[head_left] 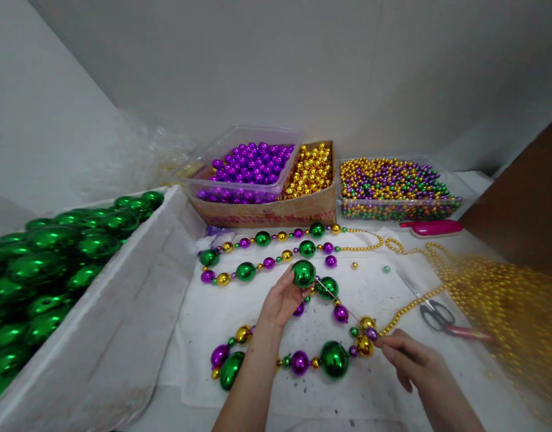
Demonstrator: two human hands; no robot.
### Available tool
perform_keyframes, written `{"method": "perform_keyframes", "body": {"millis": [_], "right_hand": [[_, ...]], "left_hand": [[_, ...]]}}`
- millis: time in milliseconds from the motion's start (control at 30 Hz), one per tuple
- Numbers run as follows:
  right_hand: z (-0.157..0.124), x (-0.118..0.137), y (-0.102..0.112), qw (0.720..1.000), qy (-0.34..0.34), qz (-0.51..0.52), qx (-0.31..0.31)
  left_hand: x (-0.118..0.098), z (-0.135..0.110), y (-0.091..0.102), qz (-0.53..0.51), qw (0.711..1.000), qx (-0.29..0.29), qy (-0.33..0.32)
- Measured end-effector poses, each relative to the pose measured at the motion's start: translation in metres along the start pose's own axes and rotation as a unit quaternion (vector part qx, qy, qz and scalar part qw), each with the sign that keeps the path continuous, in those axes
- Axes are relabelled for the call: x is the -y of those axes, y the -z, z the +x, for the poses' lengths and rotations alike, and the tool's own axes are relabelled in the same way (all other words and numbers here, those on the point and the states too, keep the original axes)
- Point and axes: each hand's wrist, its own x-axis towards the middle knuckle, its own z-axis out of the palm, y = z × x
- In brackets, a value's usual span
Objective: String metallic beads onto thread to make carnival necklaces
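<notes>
My left hand point(282, 297) is closed round a large shiny green bead point(303, 273), held just above the white cloth point(204, 312). A thin needle or wire point(336, 298) runs from that bead down to my right hand point(404, 354), whose fingertips pinch its end beside a small purple bead point(372, 333). A long strand of green, purple and gold beads point(298, 362) winds over the cloth below and behind both hands. A thin gold bead string point(408, 307) leads off to the right from the pinch.
A white box of large green beads point(55, 264) fills the left. At the back stand a tub of purple beads point(253, 163), a cardboard box of gold beads point(311, 170) and a tray of small mixed beads point(393, 180). Scissors point(438, 315), a pink tool point(433, 228) and a heap of gold strings point(505, 300) lie right.
</notes>
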Motion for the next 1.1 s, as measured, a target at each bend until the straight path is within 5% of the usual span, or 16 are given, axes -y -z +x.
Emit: {"method": "perform_keyframes", "body": {"millis": [400, 1100], "right_hand": [[-0.005, 0.002, 0.002, 0.998, 0.035, -0.05, -0.023], [-0.004, -0.004, -0.003, 0.99, 0.097, -0.072, -0.072]], "left_hand": [[0.005, -0.001, -0.002, 0.048, 0.998, 0.039, -0.01], [0.012, -0.013, -0.035, 0.206, 0.968, 0.143, 0.021]]}}
